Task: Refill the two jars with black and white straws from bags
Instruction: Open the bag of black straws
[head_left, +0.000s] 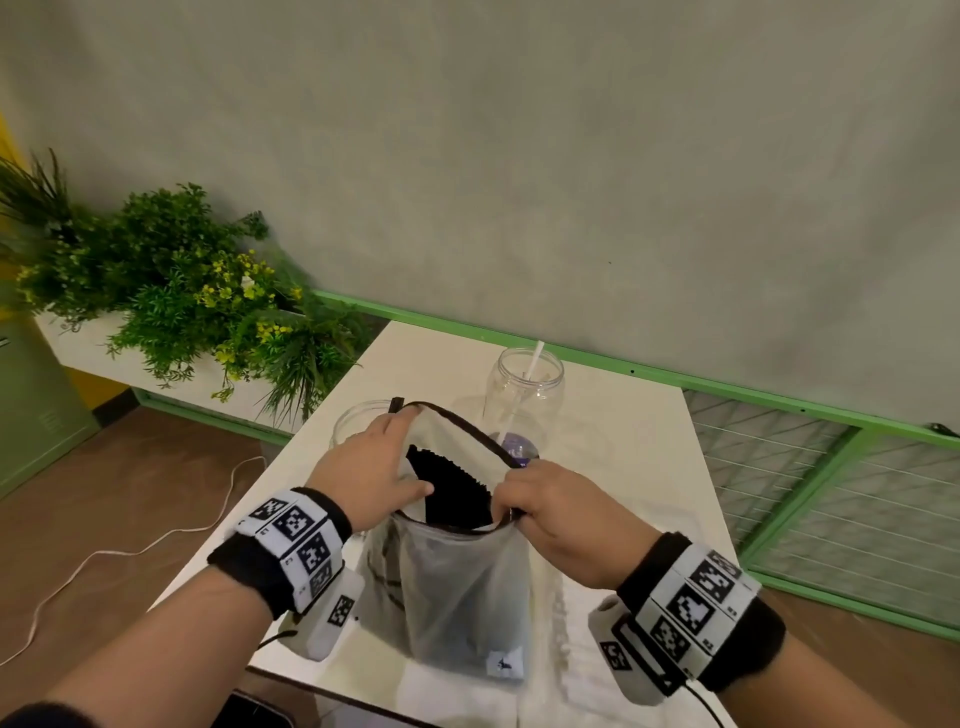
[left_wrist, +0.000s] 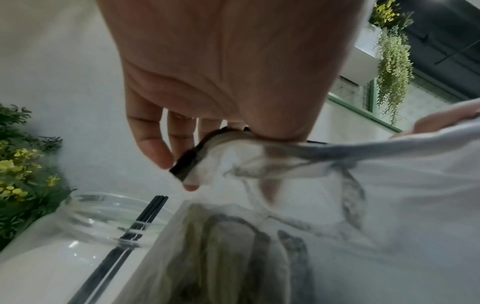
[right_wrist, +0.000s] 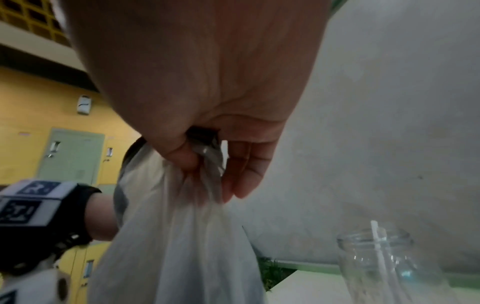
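A translucent white mesh bag with a dark-trimmed mouth stands on the white table. Black straws show inside its open mouth. My left hand pinches the far-left rim of the bag. My right hand pinches the near-right rim, pulling the mouth wide. A clear jar holding one white straw stands behind the bag. Another clear jar with black straws stands left of the bag, mostly hidden behind my left hand in the head view.
A white planter of green and yellow plants sits off the table's left. A green rail and grey wall run behind. A white cable lies on the brown floor at the left. A purple disc lies by the far jar.
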